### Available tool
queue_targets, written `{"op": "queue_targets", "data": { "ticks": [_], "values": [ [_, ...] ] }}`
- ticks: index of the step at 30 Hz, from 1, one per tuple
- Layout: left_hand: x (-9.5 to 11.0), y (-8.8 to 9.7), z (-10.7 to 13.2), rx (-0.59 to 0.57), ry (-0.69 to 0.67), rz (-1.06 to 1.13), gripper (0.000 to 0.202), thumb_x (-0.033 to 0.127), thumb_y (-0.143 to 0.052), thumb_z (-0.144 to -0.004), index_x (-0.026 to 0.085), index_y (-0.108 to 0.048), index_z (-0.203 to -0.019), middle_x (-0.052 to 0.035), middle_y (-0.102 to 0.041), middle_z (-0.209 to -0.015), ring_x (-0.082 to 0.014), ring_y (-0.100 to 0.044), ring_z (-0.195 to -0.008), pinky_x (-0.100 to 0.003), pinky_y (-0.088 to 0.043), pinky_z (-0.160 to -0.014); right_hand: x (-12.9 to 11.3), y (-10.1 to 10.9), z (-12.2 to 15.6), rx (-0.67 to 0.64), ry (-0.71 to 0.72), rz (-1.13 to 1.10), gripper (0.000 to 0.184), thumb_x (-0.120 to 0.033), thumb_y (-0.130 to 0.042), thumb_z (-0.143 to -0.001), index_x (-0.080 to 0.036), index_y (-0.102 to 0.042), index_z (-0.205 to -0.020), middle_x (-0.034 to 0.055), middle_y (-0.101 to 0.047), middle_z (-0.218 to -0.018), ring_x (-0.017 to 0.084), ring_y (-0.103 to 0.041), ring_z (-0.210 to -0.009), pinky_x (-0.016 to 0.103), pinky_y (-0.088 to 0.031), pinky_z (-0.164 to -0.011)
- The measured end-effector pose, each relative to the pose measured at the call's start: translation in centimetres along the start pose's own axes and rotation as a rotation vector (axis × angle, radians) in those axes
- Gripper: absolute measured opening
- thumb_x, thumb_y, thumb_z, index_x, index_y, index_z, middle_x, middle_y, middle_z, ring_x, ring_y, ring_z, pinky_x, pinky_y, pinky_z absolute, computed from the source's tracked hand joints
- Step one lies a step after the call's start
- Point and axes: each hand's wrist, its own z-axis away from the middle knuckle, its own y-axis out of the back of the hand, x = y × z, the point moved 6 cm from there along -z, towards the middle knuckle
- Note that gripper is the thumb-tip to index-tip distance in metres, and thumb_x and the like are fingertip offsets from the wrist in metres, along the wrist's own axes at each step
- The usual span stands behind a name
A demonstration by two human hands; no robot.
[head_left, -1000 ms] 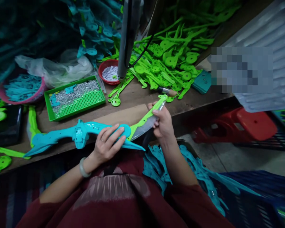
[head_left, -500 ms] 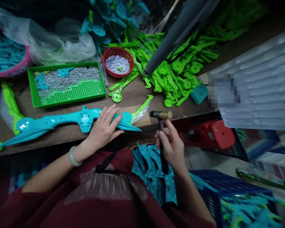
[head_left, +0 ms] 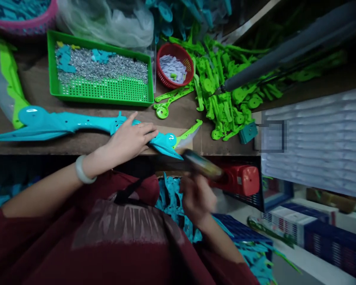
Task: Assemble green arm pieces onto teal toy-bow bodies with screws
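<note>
A turquoise toy bow (head_left: 96,123) with lime-green tips lies along the front of the wooden bench. My left hand (head_left: 130,136) rests flat across its middle and right half, fingers stretched out, hiding part of the centre piece. In my right hand (head_left: 198,198) is a hammer (head_left: 204,164), gripped by its handle and blurred by motion. Its head is just beyond the bow's right end, over the bench edge; I cannot tell if it touches anything. Under the bow's right end lies a piece of brown cardboard (head_left: 186,145).
Behind the bow stands a green tray (head_left: 101,101) of small metal screws with turquoise bits. A red basket (head_left: 165,81) holds white pieces. Lime-green parts (head_left: 222,99) are heaped at the back right, below a grey pole (head_left: 264,65). A red stool (head_left: 249,180) stands below the bench.
The hammer has swung from upright to tilted, its handle now pointing left. My left hand has lifted its index finger a little and stays on the bow. The view has turned.
</note>
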Motion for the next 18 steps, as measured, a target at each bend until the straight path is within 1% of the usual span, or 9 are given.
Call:
{"op": "queue_targets", "data": {
  "ticks": [2,4,6,8,10,13,15,16,18],
  "values": [
    [-0.5,-0.1,0.1,-0.006,0.005,0.034,0.046,0.019,-0.061,-0.091,0.018,-0.057,-0.136,-0.0135,-0.059,-0.138,-0.0318,-0.057,-0.124,-0.062,-0.025,-0.115,-0.7,-1.1,0.6,-0.04,0.062,0.013,0.041,-0.026,-0.046,-0.097,-0.02,-0.059,-0.135,0.0105,-0.076,-0.092,0.021,-0.074,-0.079,0.031,-0.062,-0.073],
    [-0.8,-0.2,0.1,-0.014,-0.002,0.071,0.044,0.018,-0.059,-0.091,0.021,-0.057,-0.135,-0.012,-0.059,-0.137,-0.0315,-0.054,-0.125,-0.061,-0.026,-0.113,-1.2,-1.2,1.2,-0.008,0.076,0.019,0.04,-0.024,-0.051,-0.095,-0.02,-0.06,-0.134,0.011,-0.076,-0.097,0.021,-0.074,-0.081,0.031,-0.062,-0.074],
    [-0.9,-0.3,0.1,-0.024,-0.016,0.103,0.041,0.015,-0.055,-0.092,0.023,-0.059,-0.133,-0.0099,-0.06,-0.136,-0.0299,-0.053,-0.126,-0.058,-0.027,-0.112,-1.4,0.0,2.1,0.075,0.006,0.015,0.035,-0.023,-0.05,-0.095,-0.022,-0.062,-0.128,0.0074,-0.075,-0.085,0.019,-0.072,-0.068,0.031,-0.06,-0.066],
    [-1.1,-0.4,-0.1,-0.015,-0.025,0.128,0.04,0.014,-0.055,-0.092,0.024,-0.061,-0.13,-0.0087,-0.061,-0.134,-0.029,-0.054,-0.124,-0.056,-0.028,-0.111,-1.6,1.4,2.8,0.126,-0.081,0.003,0.029,-0.024,-0.049,-0.095,-0.025,-0.065,-0.119,0.0019,-0.068,-0.067,0.017,-0.064,-0.054,0.03,-0.056,-0.056],
    [-1.0,-0.5,-0.4,0.005,-0.024,0.137,0.039,0.015,-0.058,-0.09,0.022,-0.062,-0.128,-0.0094,-0.062,-0.133,-0.0298,-0.054,-0.123,-0.055,-0.029,-0.11,-1.9,2.4,2.5,0.151,-0.119,-0.033,0.025,-0.025,-0.051,-0.094,-0.027,-0.065,-0.115,-0.0003,-0.065,-0.064,0.014,-0.059,-0.05,0.028,-0.053,-0.053],
    [0.0,-0.3,-0.4,0.022,0.001,0.113,0.034,0.012,-0.062,-0.087,0.017,-0.065,-0.121,-0.0108,-0.065,-0.127,-0.0305,-0.056,-0.12,-0.054,-0.033,-0.108,-2.6,2.9,-0.2,0.147,-0.121,-0.19,0.036,-0.027,-0.056,-0.092,-0.028,-0.058,-0.129,0.0015,-0.068,-0.078,0.012,-0.057,-0.049,0.028,-0.052,-0.051],
    [1.0,0.5,0.4,0.071,0.019,0.081,0.028,0.008,-0.061,-0.087,0.015,-0.067,-0.114,-0.011,-0.068,-0.12,-0.0287,-0.059,-0.118,-0.051,-0.036,-0.108,-3.3,2.2,-3.3,0.051,-0.126,-0.314,0.047,-0.029,-0.054,-0.094,-0.031,-0.05,-0.14,0.0019,-0.066,-0.084,0.011,-0.054,-0.047,0.027,-0.049,-0.046],
    [1.4,1.3,1.3,0.127,0.028,0.057,0.026,0.008,-0.059,-0.089,0.014,-0.068,-0.113,-0.0112,-0.069,-0.119,-0.0275,-0.058,-0.119,-0.05,-0.036,-0.109,-3.9,1.7,-5.0,-0.008,-0.105,-0.339,0.05,-0.028,-0.053,-0.094,-0.032,-0.047,-0.144,0.0012,-0.065,-0.082,0.01,-0.054,-0.046,0.027,-0.048,-0.045],
    [1.8,3.3,4.3,0.282,0.063,0.007,0.019,0.01,-0.057,-0.092,0.013,-0.068,-0.107,-0.0113,-0.069,-0.117,-0.0259,-0.059,-0.119,-0.046,-0.039,-0.108,-5.8,0.9,-8.4,-0.123,0.008,-0.303,0.05,-0.026,-0.054,-0.094,-0.031,-0.049,-0.143,-0.0007,-0.063,-0.075,0.011,-0.054,-0.047,0.026,-0.048,-0.047]
  ]
}}
